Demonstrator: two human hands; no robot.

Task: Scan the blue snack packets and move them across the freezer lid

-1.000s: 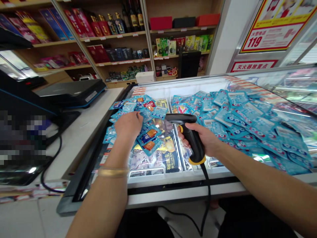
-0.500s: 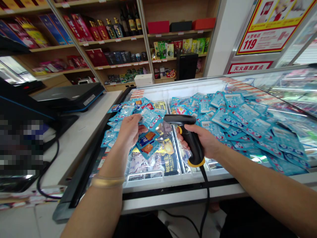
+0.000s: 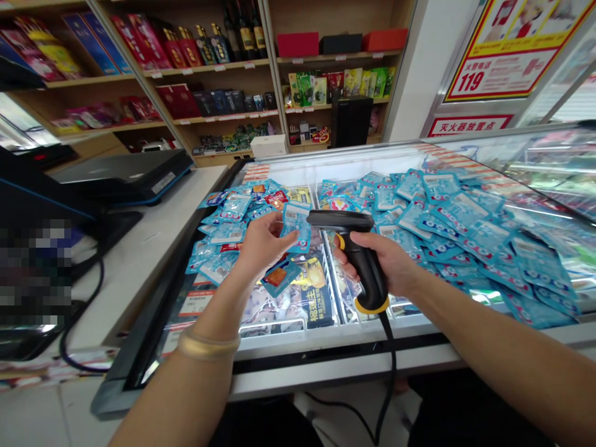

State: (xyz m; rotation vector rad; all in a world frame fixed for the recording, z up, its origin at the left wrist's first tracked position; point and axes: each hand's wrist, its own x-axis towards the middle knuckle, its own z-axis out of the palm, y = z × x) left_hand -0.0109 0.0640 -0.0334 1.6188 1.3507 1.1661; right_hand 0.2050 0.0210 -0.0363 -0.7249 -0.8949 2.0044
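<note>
My left hand (image 3: 262, 247) grips a small blue snack packet (image 3: 297, 218) between thumb and fingers, its printed barcode side turned up. In my right hand (image 3: 395, 264) is a black and yellow barcode scanner (image 3: 367, 273), fingers wrapped around the handle. The scanner's head points left and is close beside the packet; a gap between them is hard to judge. Beneath my left hand lies a loose pile of similar blue packets (image 3: 228, 234), a few showing orange or red fronts. A larger heap of blue packets (image 3: 459, 217) is spread to the right of the scanner.
Both piles rest on the glass top of a chest freezer (image 3: 321, 351) with bagged goods inside. The scanner's cable (image 3: 390, 354) hangs over its front edge. A counter with a black scale (image 3: 125, 177) stands left. Stocked shelves (image 3: 223, 118) line the back.
My left hand has turned the packet more upright, its barcode now showing near the scanner's head. A packet with an orange front under that hand is now partly covered. The scanner has barely moved.
</note>
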